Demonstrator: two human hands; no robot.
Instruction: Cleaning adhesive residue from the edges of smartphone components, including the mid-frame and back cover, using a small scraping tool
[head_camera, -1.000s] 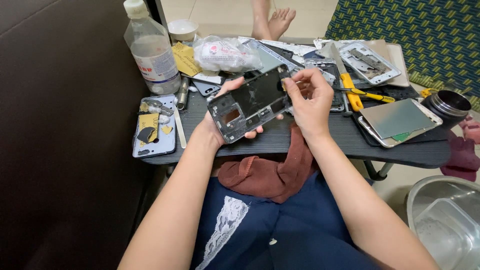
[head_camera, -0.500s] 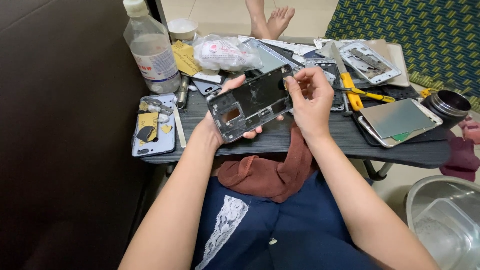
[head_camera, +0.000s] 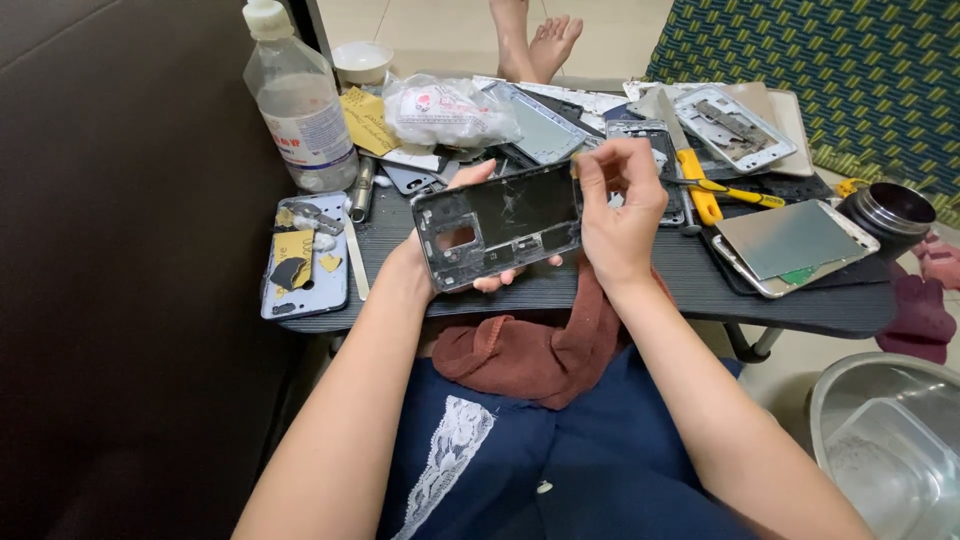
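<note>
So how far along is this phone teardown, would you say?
Well into it, I'd judge. The dark phone frame already looks stripped, with open cutouts and cracked glass showing. The left hand holds it from below while the right hand pinches at its top right edge. Other opened phone bodies lie on the small table, such as the silver-backed phone. What remains to do I cannot tell.

A phone frame (head_camera: 500, 225) is held over the near edge of the small table (head_camera: 640, 285). A bottle (head_camera: 297, 105) stands at the far left. A phone part (head_camera: 790, 243) lies on the right, with a bowl (head_camera: 885, 450) on the floor nearer.
</note>
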